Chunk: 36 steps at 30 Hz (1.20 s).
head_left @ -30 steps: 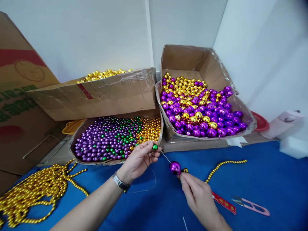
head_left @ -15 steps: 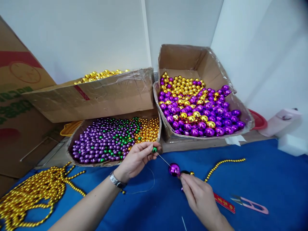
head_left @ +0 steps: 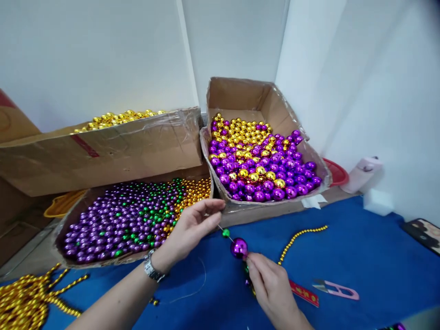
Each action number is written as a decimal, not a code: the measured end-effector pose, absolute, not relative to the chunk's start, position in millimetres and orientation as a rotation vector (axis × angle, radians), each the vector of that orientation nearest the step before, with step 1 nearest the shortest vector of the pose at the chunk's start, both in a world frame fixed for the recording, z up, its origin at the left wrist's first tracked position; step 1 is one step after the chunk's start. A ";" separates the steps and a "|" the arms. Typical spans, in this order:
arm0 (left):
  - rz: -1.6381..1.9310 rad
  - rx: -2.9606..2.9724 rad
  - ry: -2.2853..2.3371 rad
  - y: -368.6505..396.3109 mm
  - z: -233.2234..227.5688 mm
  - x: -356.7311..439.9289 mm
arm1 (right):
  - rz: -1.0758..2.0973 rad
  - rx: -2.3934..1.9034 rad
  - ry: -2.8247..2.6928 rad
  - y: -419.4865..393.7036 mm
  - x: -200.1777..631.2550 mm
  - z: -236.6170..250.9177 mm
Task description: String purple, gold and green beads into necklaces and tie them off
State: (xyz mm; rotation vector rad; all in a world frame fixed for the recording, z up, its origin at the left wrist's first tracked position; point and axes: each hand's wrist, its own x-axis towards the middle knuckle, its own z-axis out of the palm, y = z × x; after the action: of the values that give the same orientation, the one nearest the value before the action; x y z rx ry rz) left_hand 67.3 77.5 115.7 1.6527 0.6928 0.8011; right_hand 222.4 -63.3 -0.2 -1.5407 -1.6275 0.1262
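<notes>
My left hand (head_left: 192, 225), with a metal watch on its wrist, has thumb and fingertips drawn together at the upper end of a thin straight needle (head_left: 231, 239); its tip is hidden by the thumb. A small shiny green bead (head_left: 226, 233) sits on the needle, just clear of my fingers. Below it is a large shiny purple bead (head_left: 239, 248), apart from the green one. My right hand (head_left: 273, 286) pinches the strand right under the purple bead. More small beads hang beneath those fingers, mostly hidden.
Cardboard boxes hold small purple, green and gold beads (head_left: 117, 220) and larger purple and gold balls (head_left: 275, 165). Gold bead strands (head_left: 24, 302) lie at left. Pink thread snips (head_left: 338, 289), a red strip (head_left: 304, 293) and a gold strand (head_left: 299, 234) lie on the blue cloth (head_left: 378, 256).
The green bead has left my left fingertips and now sits lower on the needle, nearer the purple bead. Both hands have shifted slightly left in view as the camera turned.
</notes>
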 end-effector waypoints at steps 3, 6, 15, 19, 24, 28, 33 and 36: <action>0.857 1.893 0.638 94.4 129.1 94.7 | 0.214 -1.510 -1.567 -64.6 226.1 -0.2; 0.871 2.309 0.591 118.7 136.7 131.1 | 0.290 -1.503 -1.509 -67.3 229.7 -2.7; 0.592 2.957 0.509 144.8 136.1 199.8 | 0.401 -1.558 -1.400 -73.9 238.5 -10.0; 0.629 3.007 0.640 143.8 135.0 209.1 | 0.439 -1.599 -1.386 -75.8 242.1 -10.5; 0.535 2.989 0.703 155.9 125.6 230.6 | 0.479 -1.590 -1.339 -78.9 240.6 -4.1; 0.535 2.915 0.686 162.1 123.8 239.8 | 0.501 -1.584 -1.337 -79.8 240.0 -2.1; 0.653 2.664 0.594 148.4 139.1 213.2 | 0.440 -1.520 -1.327 -80.0 247.0 1.2; 0.710 1.917 0.492 130.1 139.0 176.2 | 0.386 -1.486 -1.342 -80.2 251.1 5.3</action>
State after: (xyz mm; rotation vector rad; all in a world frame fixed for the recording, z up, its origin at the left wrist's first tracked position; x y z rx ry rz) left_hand 176.2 130.1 139.0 1.9172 0.4924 0.7095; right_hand 251.1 -80.2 5.3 -1.4857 -1.3421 0.3858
